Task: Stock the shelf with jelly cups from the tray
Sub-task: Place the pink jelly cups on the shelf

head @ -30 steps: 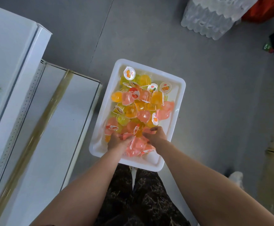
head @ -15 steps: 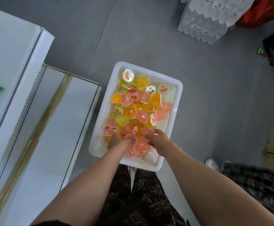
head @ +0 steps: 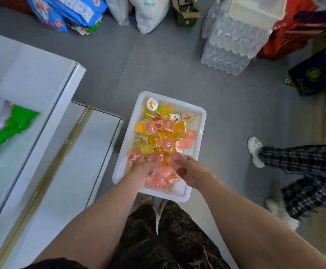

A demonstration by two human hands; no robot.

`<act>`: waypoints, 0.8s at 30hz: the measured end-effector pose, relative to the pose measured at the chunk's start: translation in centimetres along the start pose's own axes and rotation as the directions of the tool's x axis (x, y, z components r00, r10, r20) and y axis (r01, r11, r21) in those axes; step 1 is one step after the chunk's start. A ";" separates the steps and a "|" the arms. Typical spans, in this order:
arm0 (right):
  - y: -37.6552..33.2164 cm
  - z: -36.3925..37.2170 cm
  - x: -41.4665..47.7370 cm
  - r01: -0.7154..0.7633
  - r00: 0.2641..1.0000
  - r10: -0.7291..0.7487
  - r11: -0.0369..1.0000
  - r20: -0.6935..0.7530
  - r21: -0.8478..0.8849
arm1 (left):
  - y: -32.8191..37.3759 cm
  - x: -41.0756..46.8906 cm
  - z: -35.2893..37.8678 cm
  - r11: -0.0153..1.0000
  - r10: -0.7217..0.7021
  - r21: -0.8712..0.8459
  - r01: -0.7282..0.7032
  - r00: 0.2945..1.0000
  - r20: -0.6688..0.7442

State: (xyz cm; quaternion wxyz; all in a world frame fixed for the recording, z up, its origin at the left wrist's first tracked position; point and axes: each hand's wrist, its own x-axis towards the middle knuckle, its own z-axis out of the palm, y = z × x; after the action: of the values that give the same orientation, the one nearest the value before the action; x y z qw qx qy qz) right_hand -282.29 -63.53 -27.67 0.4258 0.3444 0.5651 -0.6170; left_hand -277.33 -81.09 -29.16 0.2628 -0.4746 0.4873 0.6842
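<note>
jelly cups (head: 166,133): a pile of pink, orange and yellow ones lies in the tray, some with the lid up, some on the side
tray (head: 174,97): white plastic, on the grey floor (head: 177,65), just beside the corner of the shelf
left hand (head: 144,168): at the near end of the tray, fingers curled around pink jelly cups
right hand (head: 188,171): close beside the left one, also curled around pink jelly cups (the two hands hold one bunch between them)
shelf (head: 71,171): white, on the left; a green packet (head: 10,125) lies on its upper board
further away: packs of water bottles (head: 230,47) at the far right, snack bags (head: 67,12) at the far edge
another person (head: 304,171): only checked trousers and white shoes show, on the right
</note>
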 end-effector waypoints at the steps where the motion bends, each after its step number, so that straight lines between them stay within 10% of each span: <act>1: -0.4 0.2 -0.6 0.020 1.000 -0.020 0.999 0.011 0.027 | 0.5 -0.6 0.0 0.999 0.009 -0.035 -0.009 1.000 0.027; 10: -3.7 3.5 -5.9 0.183 0.982 -0.183 0.983 0.052 -0.001 | 3.7 -7.2 -0.6 0.966 0.228 -0.156 -0.204 0.962 0.153; 24: -4.5 5.9 -19.0 0.617 0.784 -0.529 0.718 0.324 -0.321 | 3.1 -23.1 -2.5 0.758 0.597 -0.179 -0.627 0.778 -0.196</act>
State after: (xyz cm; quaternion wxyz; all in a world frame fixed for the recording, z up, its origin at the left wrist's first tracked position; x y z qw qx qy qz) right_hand -278.44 -66.80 -7.92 0.3318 -0.0129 0.7122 -0.6185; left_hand -269.40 -82.18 -7.16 -0.0650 -0.3590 0.5471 0.7533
